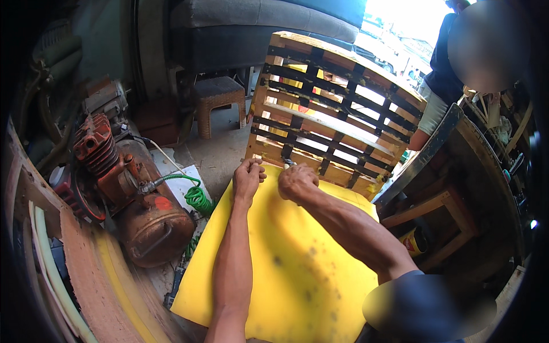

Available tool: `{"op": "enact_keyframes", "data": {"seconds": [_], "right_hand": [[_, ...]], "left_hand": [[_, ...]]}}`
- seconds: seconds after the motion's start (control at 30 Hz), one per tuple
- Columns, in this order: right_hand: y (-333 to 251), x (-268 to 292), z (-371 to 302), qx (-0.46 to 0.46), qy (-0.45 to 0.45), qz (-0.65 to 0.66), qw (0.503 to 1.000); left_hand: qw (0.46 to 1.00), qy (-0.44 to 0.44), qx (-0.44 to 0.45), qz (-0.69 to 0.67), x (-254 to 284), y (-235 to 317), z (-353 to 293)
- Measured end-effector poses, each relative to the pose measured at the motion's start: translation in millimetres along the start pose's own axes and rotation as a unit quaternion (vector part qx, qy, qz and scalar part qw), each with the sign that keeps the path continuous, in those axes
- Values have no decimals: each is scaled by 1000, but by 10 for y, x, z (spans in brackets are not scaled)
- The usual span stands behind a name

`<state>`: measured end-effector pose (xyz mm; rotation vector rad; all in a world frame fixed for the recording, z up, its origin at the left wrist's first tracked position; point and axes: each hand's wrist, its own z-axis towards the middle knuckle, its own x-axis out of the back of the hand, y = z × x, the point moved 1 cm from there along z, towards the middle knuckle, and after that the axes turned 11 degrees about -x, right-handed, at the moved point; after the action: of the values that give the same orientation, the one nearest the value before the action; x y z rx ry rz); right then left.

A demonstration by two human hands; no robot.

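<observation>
A yellow foam sheet [286, 251] with dark stains lies in front of me, its far edge against a wooden frame [380, 71] that stands tilted up. Black webbing straps [320, 87] cross the frame in a grid. My left hand [248, 175] is at the sheet's far left corner, beside the frame's lower left end. Its fingers are curled in, and what they hold, if anything, is hidden. My right hand [298, 183] is closed round a small tool [289, 163] with a pale shaft and dark tip, close to the frame's lower rail. Its kind cannot be made out.
To the left stands a rusty air compressor [150, 211] with a coiled green hose [198, 200]. Behind it is a brown stool [220, 100]; a grey sofa [251, 17] rises at the back. At the far right, another person [437, 74] stands behind a dark-edged panel [423, 151].
</observation>
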<state>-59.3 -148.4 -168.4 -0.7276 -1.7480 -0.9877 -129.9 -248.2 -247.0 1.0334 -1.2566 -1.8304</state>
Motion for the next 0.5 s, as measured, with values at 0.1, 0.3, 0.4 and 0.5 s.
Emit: {"op": "enact_keyframes", "data": {"seconds": [0.1,0.3,0.4,0.5], "right_hand": [[268,-66,118,47,25,140,989],[746,-300,384,144,83,28,986],[972,-403,667,228,129,47,964],[1027,-570,957,283,197,54,937]], "left_hand": [[1000,-3,4,-4,20,11,-6],[998,-18,19,61,3,88,-82],[995,-33,12,91,-13,103,-102],[990,-51,11,132,-21,84,-88]]}}
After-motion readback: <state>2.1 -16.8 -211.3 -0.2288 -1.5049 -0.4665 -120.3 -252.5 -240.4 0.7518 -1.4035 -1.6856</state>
